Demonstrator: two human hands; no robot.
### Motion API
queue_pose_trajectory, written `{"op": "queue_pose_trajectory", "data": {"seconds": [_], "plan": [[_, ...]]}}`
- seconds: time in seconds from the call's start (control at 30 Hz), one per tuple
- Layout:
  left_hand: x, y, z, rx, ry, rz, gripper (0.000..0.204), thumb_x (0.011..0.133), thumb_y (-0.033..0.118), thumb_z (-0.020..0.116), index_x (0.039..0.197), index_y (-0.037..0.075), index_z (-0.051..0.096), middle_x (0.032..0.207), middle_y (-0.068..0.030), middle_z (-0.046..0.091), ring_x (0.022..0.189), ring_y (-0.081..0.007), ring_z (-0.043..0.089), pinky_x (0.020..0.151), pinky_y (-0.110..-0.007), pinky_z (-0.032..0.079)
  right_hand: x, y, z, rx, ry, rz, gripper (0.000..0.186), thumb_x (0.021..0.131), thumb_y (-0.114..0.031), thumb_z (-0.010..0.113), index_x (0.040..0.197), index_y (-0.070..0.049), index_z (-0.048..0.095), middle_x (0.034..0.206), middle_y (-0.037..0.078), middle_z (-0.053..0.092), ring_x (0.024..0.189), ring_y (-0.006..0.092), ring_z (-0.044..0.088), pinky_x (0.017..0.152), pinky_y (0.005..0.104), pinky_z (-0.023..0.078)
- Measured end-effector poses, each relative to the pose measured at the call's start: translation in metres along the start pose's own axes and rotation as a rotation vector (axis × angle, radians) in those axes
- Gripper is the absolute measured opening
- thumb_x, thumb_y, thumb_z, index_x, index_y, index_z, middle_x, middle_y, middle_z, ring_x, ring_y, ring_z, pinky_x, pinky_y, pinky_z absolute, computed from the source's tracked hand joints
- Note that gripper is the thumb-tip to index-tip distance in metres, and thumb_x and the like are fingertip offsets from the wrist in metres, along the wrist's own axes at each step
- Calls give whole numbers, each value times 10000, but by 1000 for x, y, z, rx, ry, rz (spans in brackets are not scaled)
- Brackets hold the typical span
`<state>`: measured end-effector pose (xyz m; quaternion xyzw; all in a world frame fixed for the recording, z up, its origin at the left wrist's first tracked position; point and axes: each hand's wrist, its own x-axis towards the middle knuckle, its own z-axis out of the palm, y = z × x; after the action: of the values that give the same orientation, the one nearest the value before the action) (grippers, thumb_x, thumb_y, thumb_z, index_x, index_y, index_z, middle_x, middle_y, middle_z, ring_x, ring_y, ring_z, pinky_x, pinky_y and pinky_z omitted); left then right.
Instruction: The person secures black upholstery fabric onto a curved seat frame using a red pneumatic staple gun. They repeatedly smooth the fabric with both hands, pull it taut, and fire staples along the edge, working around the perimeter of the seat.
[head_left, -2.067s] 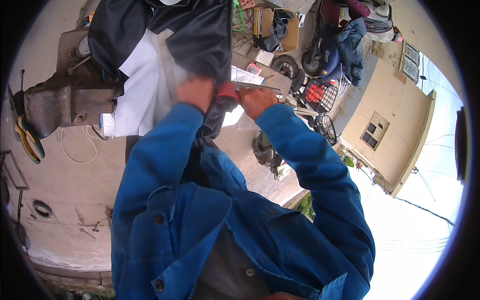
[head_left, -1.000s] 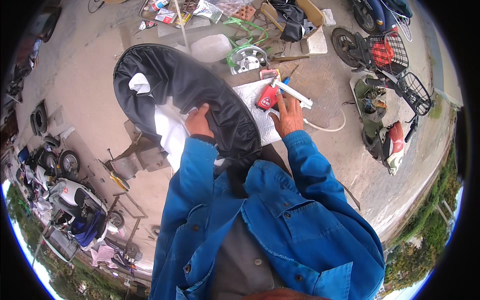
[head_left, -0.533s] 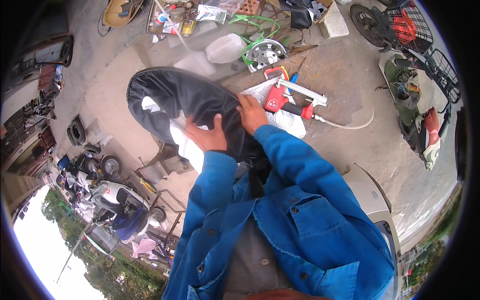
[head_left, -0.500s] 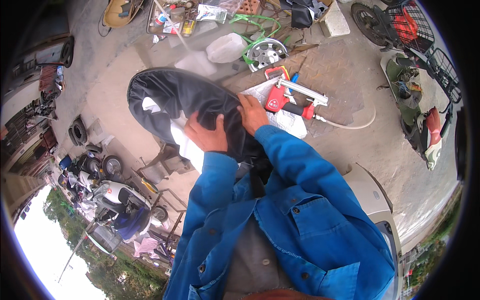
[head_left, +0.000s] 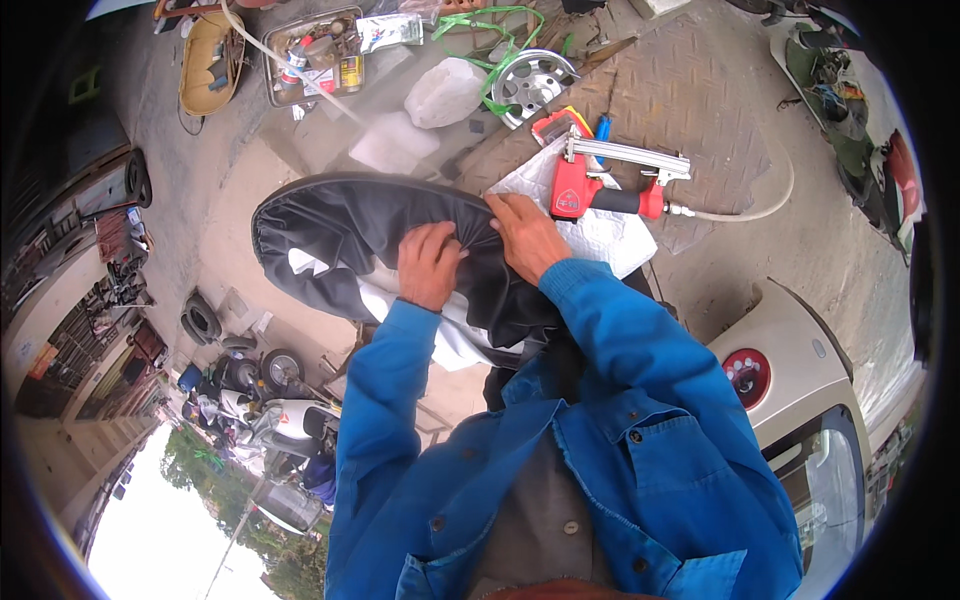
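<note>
Across my front lies a long vehicle seat, underside up, with a loose, wrinkled black seat cover (head_left: 345, 215) gathered around its rim. White material (head_left: 460, 335) shows inside the cover and along its near side. My left hand (head_left: 430, 265) is closed, its fingers curled down on a fold of the cover at mid-length. Close by on the right, my right hand (head_left: 527, 237) grips the cover at the far rim, its thumb side toward the left hand. A red staple gun (head_left: 575, 190) with a silver magazine rests just right of that hand, on a white sheet (head_left: 625, 235).
A pale hose (head_left: 745, 217) runs from the staple gun across a rusty metal plate (head_left: 690, 100). Beyond the seat are a white block (head_left: 443, 92), a wheel rim (head_left: 530, 85) and a tray of small items (head_left: 318, 60). A beige car (head_left: 775, 350) stands close at my right.
My left hand has gone from spread fingers to curled ones on the cover. The right hand still holds the rim. The view has shifted, showing more of the car.
</note>
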<state>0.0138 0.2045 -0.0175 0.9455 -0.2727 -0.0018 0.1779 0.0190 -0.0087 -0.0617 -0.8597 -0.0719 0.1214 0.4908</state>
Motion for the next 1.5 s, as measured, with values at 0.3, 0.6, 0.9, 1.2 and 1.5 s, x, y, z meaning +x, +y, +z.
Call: {"op": "queue_pose_trajectory", "data": {"seconds": [0.3, 0.6, 0.9, 1.2, 1.5], "plan": [[15, -34, 10, -267, 0, 255, 267, 733, 96, 823, 799, 32, 572, 815, -131, 553, 730, -314, 582, 683, -442, 500, -1, -1, 5, -13, 96, -32, 401, 922, -17, 678, 1320, -3, 636, 1184, 177, 663, 1077, 384, 654, 908, 448, 558], [24, -24, 12, -210, 8, 244, 401, 831, 115, 809, 651, 106, 451, 664, -73, 437, 560, -246, 468, 536, -382, 350, 0, -6, 3, -51, 41, 7, 527, 869, -1, 702, 1387, -42, 613, 1276, 174, 644, 1096, 382, 648, 925, 460, 559], [20, -28, 22, -291, 66, 260, 375, 857, 148, 717, 614, 109, 433, 628, -63, 450, 524, -235, 463, 524, -374, 336, 22, -30, 0, -124, -52, -130, 669, 734, -68, 709, 1398, -102, 629, 1387, 117, 603, 1228, 340, 608, 1000, 454, 542], [15, -43, 10, -558, -7, 317, 474, 934, 234, 693, 626, 114, 353, 614, -57, 365, 515, -225, 389, 496, -367, 271, 19, -5, 12, -135, 64, -348, 509, 742, -171, 694, 1229, -27, 715, 1234, 97, 667, 1099, 269, 633, 907, 419, 514], [20, -46, -1, -565, -102, 357, 398, 883, 184, 723, 676, 106, 392, 648, -67, 408, 546, -233, 427, 524, -368, 330, 26, -12, 11, -156, -13, -367, 427, 733, -184, 707, 1145, -74, 739, 1216, 10, 666, 1133, 208, 599, 946, 425, 441]]}}
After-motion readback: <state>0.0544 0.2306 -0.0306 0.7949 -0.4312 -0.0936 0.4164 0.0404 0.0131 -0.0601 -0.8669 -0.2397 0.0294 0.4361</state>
